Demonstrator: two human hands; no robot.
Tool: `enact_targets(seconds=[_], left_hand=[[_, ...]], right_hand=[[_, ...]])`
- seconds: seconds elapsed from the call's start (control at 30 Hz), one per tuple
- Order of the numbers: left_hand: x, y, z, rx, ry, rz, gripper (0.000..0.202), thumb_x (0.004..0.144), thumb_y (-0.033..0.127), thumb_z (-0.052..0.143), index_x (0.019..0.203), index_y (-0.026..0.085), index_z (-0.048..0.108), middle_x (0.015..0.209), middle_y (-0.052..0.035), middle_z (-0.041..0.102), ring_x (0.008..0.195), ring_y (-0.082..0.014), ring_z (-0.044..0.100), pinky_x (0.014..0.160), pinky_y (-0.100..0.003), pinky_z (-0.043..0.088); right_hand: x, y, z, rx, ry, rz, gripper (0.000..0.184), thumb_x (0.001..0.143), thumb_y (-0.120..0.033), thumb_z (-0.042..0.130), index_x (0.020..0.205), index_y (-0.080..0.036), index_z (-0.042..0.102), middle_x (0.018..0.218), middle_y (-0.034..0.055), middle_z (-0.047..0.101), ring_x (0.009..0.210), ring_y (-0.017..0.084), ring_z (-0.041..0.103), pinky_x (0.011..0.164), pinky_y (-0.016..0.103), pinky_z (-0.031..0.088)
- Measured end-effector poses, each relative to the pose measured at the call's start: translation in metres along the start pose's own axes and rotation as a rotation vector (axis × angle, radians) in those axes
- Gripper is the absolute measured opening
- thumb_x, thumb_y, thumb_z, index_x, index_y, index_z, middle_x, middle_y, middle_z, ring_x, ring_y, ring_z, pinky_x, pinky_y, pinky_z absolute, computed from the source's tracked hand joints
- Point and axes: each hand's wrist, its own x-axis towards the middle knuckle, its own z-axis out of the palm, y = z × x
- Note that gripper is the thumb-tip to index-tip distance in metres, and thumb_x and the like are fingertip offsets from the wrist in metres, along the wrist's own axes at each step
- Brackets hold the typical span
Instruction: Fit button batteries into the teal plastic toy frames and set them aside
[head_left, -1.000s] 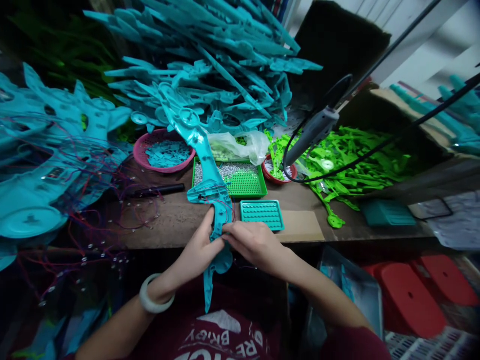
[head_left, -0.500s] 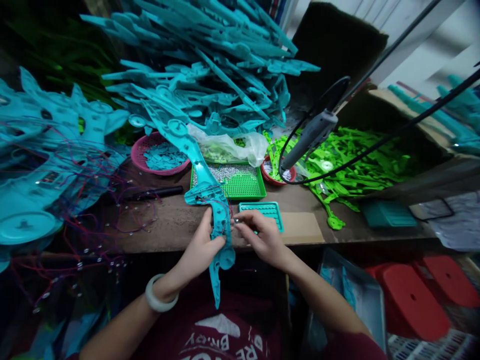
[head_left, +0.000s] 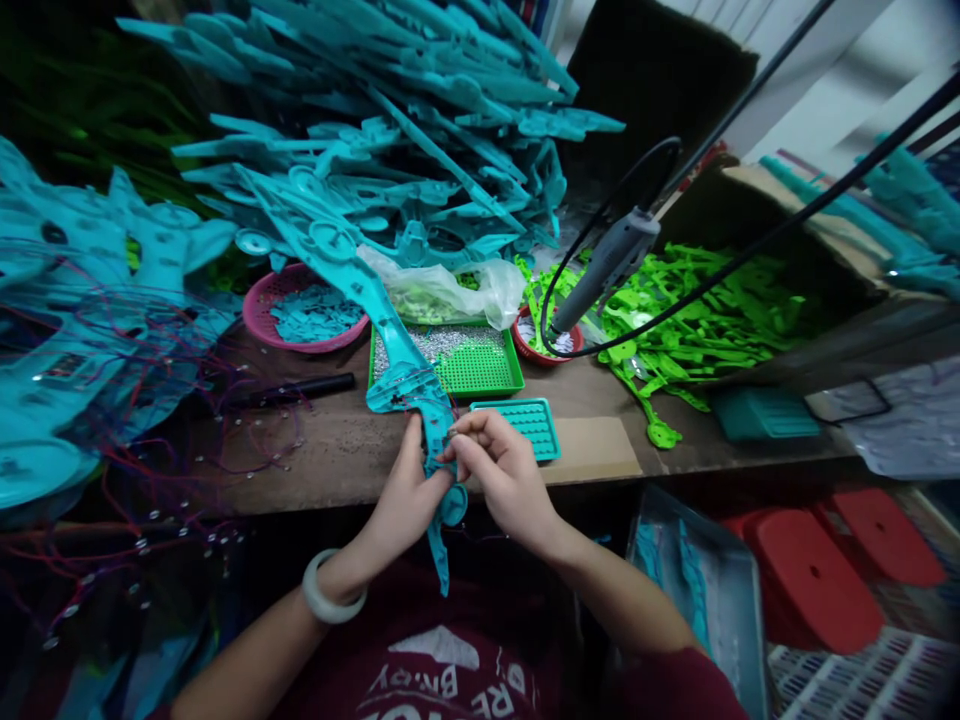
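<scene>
My left hand (head_left: 405, 495) grips the handle end of a long teal plastic sword-shaped shell (head_left: 390, 345) that slants up and left over the wooden bench (head_left: 330, 450). My right hand (head_left: 501, 470) is closed in a pinch against the shell's handle, just right of the left thumb; what its fingertips hold is too small to make out. A white bangle (head_left: 330, 600) sits on my left wrist. A small teal slotted tray (head_left: 529, 425) lies just beyond my right hand.
A green tray of small silver screws (head_left: 457, 360), a pink basket of teal bits (head_left: 304, 315), a red bowl (head_left: 547, 345) and a hanging electric screwdriver (head_left: 604, 265) stand behind. Teal shells are piled at back and left, green parts (head_left: 697, 330) on the right. Red stools (head_left: 810, 570) stand below.
My right hand has lifted from lying over the handle's lower part to a pinch at its upper part. The shell has tilted further left.
</scene>
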Motion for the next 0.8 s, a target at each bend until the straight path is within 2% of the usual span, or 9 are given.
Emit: enact_targets(seconds=[0.07, 0.17, 0.27, 0.37, 0.43, 0.57, 0.67, 0.73, 0.8], left_hand=[[0.001, -0.010, 0.001, 0.008, 0.009, -0.017, 0.082, 0.079, 0.038, 0.071, 0.149, 0.020, 0.033, 0.154, -0.0150, 0.044, 0.146, -0.0359, 0.034, 0.121, -0.051, 0.028], [0.001, -0.014, 0.002, -0.065, -0.039, -0.001, 0.072, 0.082, 0.045, 0.069, 0.143, 0.020, 0.042, 0.146, -0.0158, 0.051, 0.141, -0.0375, 0.042, 0.115, -0.050, 0.037], [0.001, -0.002, 0.003, -0.185, -0.127, 0.032, 0.058, 0.088, 0.039, 0.065, 0.140, 0.022, 0.047, 0.137, -0.0101, 0.061, 0.132, -0.0311, 0.052, 0.112, -0.043, 0.043], [0.000, 0.011, -0.001, -0.221, -0.186, -0.025, 0.061, 0.084, 0.027, 0.068, 0.141, 0.023, 0.047, 0.126, -0.0071, 0.068, 0.117, -0.0282, 0.063, 0.104, -0.040, 0.049], [-0.002, 0.014, -0.004, -0.200, -0.152, -0.062, 0.069, 0.080, 0.024, 0.067, 0.145, 0.023, 0.044, 0.136, -0.0079, 0.063, 0.122, -0.0299, 0.060, 0.106, -0.041, 0.048], [-0.008, 0.007, -0.008, -0.160, -0.124, -0.065, 0.081, 0.079, 0.021, 0.058, 0.156, 0.022, 0.032, 0.158, -0.0061, 0.044, 0.143, -0.0320, 0.041, 0.120, -0.044, 0.033], [-0.011, 0.001, -0.009, -0.128, -0.140, -0.075, 0.086, 0.078, 0.020, 0.055, 0.159, 0.021, 0.025, 0.160, -0.0066, 0.042, 0.146, -0.0328, 0.038, 0.120, -0.046, 0.033], [-0.012, 0.000, -0.009, -0.114, -0.126, -0.066, 0.087, 0.079, 0.022, 0.055, 0.160, 0.020, 0.023, 0.162, -0.0078, 0.038, 0.147, -0.0324, 0.036, 0.122, -0.046, 0.031], [-0.011, 0.001, -0.008, -0.120, -0.121, -0.039, 0.089, 0.079, 0.023, 0.057, 0.160, 0.019, 0.022, 0.162, -0.0090, 0.038, 0.147, -0.0321, 0.036, 0.123, -0.046, 0.029]], right_hand=[[-0.002, -0.007, 0.005, -0.051, -0.091, -0.029, 0.010, 0.098, -0.029, 0.053, 0.098, -0.019, 0.056, 0.081, 0.0006, 0.063, 0.070, 0.011, 0.060, 0.062, 0.024, 0.050], [0.001, -0.015, 0.001, -0.170, -0.191, -0.105, 0.009, 0.099, -0.026, 0.053, 0.098, -0.018, 0.057, 0.083, 0.0010, 0.064, 0.072, 0.012, 0.061, 0.065, 0.025, 0.050], [0.006, -0.018, -0.016, -0.268, -0.111, -0.194, 0.009, 0.100, -0.026, 0.053, 0.101, -0.019, 0.058, 0.086, 0.0013, 0.065, 0.076, 0.013, 0.063, 0.067, 0.026, 0.051], [0.005, -0.014, -0.034, -0.536, -0.005, -0.353, 0.007, 0.100, -0.022, 0.053, 0.100, -0.019, 0.060, 0.086, 0.0021, 0.065, 0.076, 0.014, 0.062, 0.070, 0.027, 0.050], [0.003, -0.008, -0.039, -0.783, -0.061, -0.471, 0.010, 0.101, -0.020, 0.051, 0.099, -0.018, 0.061, 0.084, 0.0033, 0.066, 0.076, 0.015, 0.060, 0.069, 0.029, 0.047], [-0.002, 0.002, -0.032, -1.177, -0.225, -0.633, 0.016, 0.101, -0.015, 0.048, 0.091, -0.016, 0.060, 0.073, 0.0044, 0.062, 0.073, 0.019, 0.056, 0.058, 0.030, 0.037], [-0.004, 0.000, -0.025, -1.322, -0.304, -0.661, 0.015, 0.098, -0.010, 0.049, 0.087, -0.015, 0.059, 0.072, 0.0052, 0.059, 0.074, 0.020, 0.055, 0.056, 0.030, 0.036], [-0.007, -0.004, -0.025, -1.364, -0.354, -0.658, 0.014, 0.098, -0.009, 0.048, 0.092, -0.014, 0.059, 0.075, 0.0060, 0.061, 0.074, 0.021, 0.056, 0.056, 0.032, 0.037], [-0.009, -0.006, -0.028, -1.327, -0.321, -0.669, 0.015, 0.100, -0.010, 0.044, 0.099, -0.013, 0.059, 0.075, 0.0053, 0.062, 0.071, 0.021, 0.056, 0.054, 0.032, 0.038]])
